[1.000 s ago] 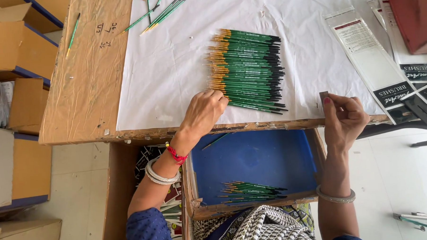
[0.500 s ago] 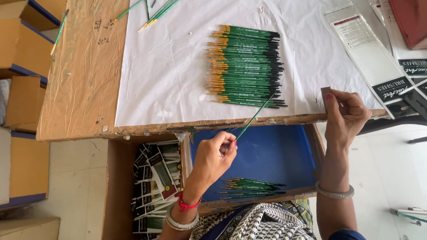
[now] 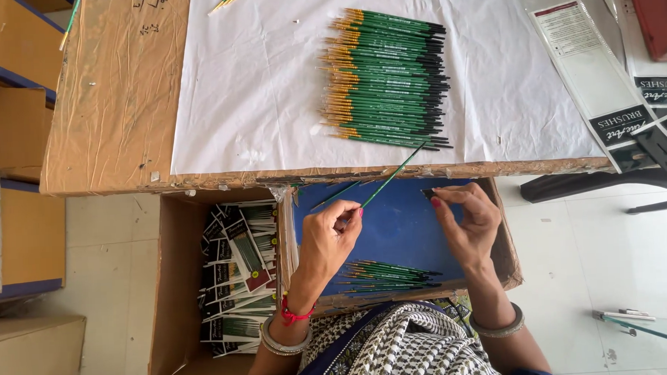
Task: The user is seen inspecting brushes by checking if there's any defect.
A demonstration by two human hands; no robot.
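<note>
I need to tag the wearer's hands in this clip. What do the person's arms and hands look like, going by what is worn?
Both forearms are bare of sleeves. The left hand has a red thread band and a silver bangle at the wrist. The right hand has red-painted nails and a silver bangle at the wrist.

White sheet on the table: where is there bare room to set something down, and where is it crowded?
The white sheet is bare left of the brush pile, and in a strip between the pile and the clear packets. The right edge is crowded with packets. The left hand holds one green brush over the blue tray.
</note>
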